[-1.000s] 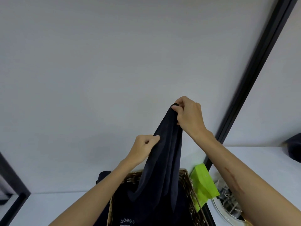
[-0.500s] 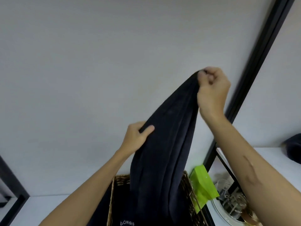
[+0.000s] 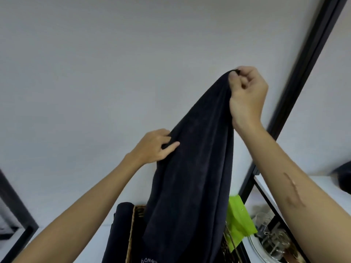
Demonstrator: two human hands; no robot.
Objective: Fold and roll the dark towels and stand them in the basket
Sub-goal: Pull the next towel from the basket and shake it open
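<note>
Here, my right hand is raised, fingers curled, pinching the top corner of the dark towel. My left hand, lower & to the left, grips the towel's edge w/ thumb on the cloth. Towel hangs from both hands into the wicker basket below them. Second dark towel drapes over the basket's left rim; green bag sits below my right forearm.

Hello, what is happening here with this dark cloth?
A person is lifting a dark towel up out of a wicker basket. The right hand grips its top corner, held high, and the left hand pinches its edge lower down. The towel hangs loose, not yet folded or rolled.
</note>
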